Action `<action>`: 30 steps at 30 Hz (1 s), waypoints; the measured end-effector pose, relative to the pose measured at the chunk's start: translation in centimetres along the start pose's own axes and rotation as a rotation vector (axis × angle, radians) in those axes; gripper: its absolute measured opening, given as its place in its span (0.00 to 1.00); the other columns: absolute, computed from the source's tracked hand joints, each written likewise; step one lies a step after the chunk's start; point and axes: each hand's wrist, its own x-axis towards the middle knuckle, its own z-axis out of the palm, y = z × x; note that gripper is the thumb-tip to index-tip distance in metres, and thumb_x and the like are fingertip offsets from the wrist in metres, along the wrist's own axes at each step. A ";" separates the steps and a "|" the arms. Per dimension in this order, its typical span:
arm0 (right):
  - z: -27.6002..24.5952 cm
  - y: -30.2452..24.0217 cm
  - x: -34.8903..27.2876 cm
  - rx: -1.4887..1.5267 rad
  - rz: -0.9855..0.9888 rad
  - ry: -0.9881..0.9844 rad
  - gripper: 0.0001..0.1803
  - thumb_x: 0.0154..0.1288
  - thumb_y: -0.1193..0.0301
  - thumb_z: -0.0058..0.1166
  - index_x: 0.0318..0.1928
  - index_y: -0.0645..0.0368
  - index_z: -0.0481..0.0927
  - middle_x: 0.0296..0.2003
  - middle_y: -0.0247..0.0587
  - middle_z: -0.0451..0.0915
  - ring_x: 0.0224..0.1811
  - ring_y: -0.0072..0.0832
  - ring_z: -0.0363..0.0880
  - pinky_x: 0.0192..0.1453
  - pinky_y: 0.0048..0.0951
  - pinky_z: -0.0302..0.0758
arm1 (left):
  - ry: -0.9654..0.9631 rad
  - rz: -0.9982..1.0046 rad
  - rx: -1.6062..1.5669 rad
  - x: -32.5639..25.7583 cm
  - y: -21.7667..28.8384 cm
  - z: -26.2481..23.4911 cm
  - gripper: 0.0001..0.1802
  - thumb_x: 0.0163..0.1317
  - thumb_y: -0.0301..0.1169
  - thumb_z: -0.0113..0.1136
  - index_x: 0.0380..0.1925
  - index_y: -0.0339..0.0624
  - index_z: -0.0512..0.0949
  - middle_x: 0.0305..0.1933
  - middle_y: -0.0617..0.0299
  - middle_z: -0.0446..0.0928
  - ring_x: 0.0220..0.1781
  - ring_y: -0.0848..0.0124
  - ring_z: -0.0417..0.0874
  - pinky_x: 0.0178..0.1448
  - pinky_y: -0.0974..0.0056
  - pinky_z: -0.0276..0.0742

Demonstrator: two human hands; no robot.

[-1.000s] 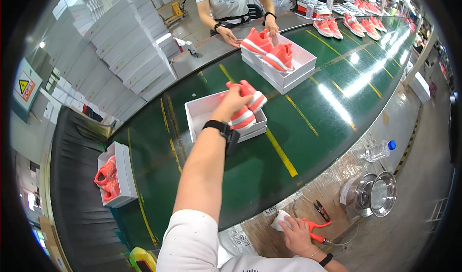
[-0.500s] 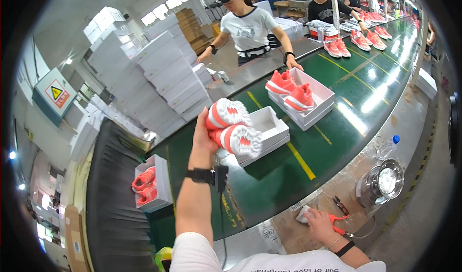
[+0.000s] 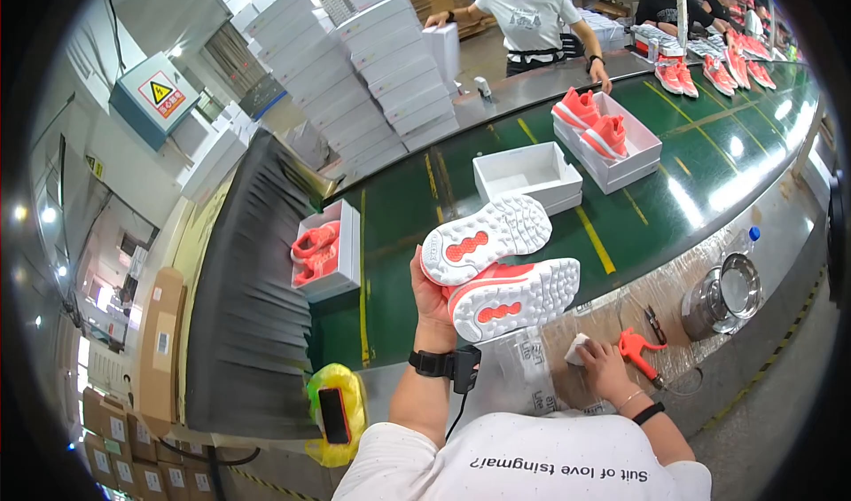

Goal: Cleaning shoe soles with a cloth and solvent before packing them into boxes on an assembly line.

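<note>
Left hand [image 3: 432,290] up over the near edge of the green belt [image 3: 709,160], fingers wrapped round the heels of a pair of coral shoes [image 3: 496,270]. Soles turned up toward the camera, white tread showing, long axes lying roughly left to right, toes pointing right, one shoe stacked just above the other. Right hand [image 3: 603,366] down on the worktop [image 3: 550,359], fingers pressed on a small white cloth [image 3: 576,348]. Just beside it, an orange-handled tool [image 3: 636,348]; further right, a metal pot [image 3: 722,293]. Behind the shoes, an open empty white box [image 3: 529,175]; beyond that, another box with coral shoes [image 3: 607,137].
</note>
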 end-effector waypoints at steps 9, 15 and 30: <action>-2.0 -2.0 1.2 1.164 0.375 -0.086 0.32 0.62 0.55 0.50 0.64 0.54 0.63 0.59 0.41 0.66 0.59 0.31 0.64 0.59 0.36 0.61 | 0.115 0.068 0.086 -5.8 -1.2 -2.2 0.32 0.60 0.52 0.50 0.55 0.38 0.69 0.58 0.49 0.71 0.59 0.54 0.72 0.64 0.49 0.66; -6.7 -3.7 4.5 1.956 0.370 0.017 0.40 0.65 0.48 0.44 0.70 0.53 0.48 0.63 0.40 0.61 0.63 0.31 0.62 0.65 0.35 0.61 | 0.152 -0.075 0.082 -6.9 -4.7 -3.6 0.34 0.60 0.54 0.50 0.57 0.38 0.67 0.60 0.48 0.69 0.60 0.53 0.70 0.65 0.48 0.66; -5.7 -1.2 3.4 2.238 0.418 -0.062 0.23 0.71 0.64 0.42 0.62 0.60 0.61 0.56 0.43 0.71 0.53 0.30 0.75 0.55 0.33 0.76 | 0.171 -0.489 -0.091 -11.0 -7.6 -7.1 0.37 0.62 0.57 0.46 0.62 0.41 0.62 0.66 0.50 0.62 0.65 0.52 0.65 0.67 0.47 0.61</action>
